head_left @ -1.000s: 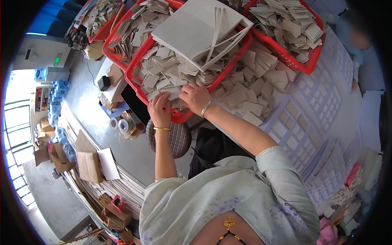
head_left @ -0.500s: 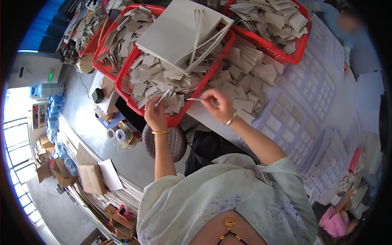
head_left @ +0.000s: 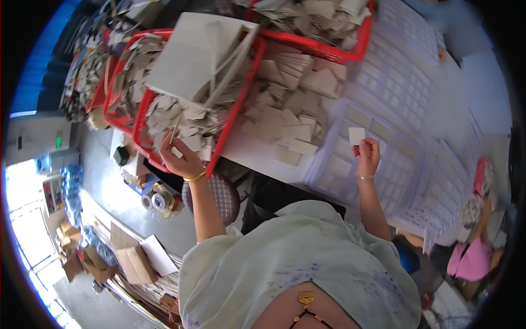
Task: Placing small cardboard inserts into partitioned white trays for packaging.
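Note:
Over the near edge of the full red basket [head_left: 143, 118], my left hand [head_left: 181, 156] pinches a thin pale card piece [head_left: 175, 130], seen nearly edge-on. My right hand [head_left: 368, 157] grips a small white square card [head_left: 356, 135] between thumb and fingers. That hand is above a white sheet with rows of rectangular openings [head_left: 312, 176], some of them showing greyish card pieces. Between the hands, a loose heap of grey card pieces [head_left: 296, 133] lies on the white table.
A large grey board [head_left: 192, 55] with bent strips lies across the middle basket. More red baskets of card pieces [head_left: 359, 46] stand at the back and left. White grid sheets [head_left: 397, 60] cover the table's right side. A round quilted stool [head_left: 219, 200] is below the basket. Another person's pink garment [head_left: 470, 260] shows lower right.
My right hand has moved from beside the basket to over the grid sheet at the right, carrying its card. My left hand stays by the basket. The whole view has shifted.

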Demonstrator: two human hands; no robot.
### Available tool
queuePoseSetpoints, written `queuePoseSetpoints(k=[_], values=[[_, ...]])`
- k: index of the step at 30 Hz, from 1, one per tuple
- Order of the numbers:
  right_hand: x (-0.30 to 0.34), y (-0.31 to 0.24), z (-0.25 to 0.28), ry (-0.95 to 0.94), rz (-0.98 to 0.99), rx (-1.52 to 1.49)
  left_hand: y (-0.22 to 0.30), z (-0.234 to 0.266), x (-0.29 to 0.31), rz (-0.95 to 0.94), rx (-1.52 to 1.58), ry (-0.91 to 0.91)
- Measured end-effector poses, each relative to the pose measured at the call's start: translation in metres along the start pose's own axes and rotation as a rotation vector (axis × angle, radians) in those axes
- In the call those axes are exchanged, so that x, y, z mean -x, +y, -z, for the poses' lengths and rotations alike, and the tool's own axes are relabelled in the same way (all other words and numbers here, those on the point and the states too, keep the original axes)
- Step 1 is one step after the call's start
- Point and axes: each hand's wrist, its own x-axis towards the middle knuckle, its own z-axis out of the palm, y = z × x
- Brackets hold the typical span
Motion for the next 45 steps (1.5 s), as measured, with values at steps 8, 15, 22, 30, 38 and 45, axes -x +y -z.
queuePoseSetpoints(k=[8,15,22,30,38,45], values=[[-0.029,-0.006,0.107,0.444,-0.001,0.110,0.145,-0.116,0.124,0.038,0.561,-1.013],[-0.042,-0.021,0.134,0.440,-0.059,0.275,0.202,-0.231,0.238,-0.052,0.556,-1.382],[-0.043,-0.017,0.163,0.398,-0.145,0.261,0.218,-0.275,0.280,-0.207,0.464,-1.501],[-0.066,-0.001,0.173,0.080,0.006,0.695,0.233,-0.279,0.284,-0.393,0.254,-1.579],[-0.091,0.025,0.168,-0.220,0.067,0.934,0.238,-0.239,0.273,-0.785,-0.017,-1.576],[-0.083,0.018,0.140,-0.164,0.172,1.288,0.207,-0.192,0.252,-0.515,0.404,-1.314]])
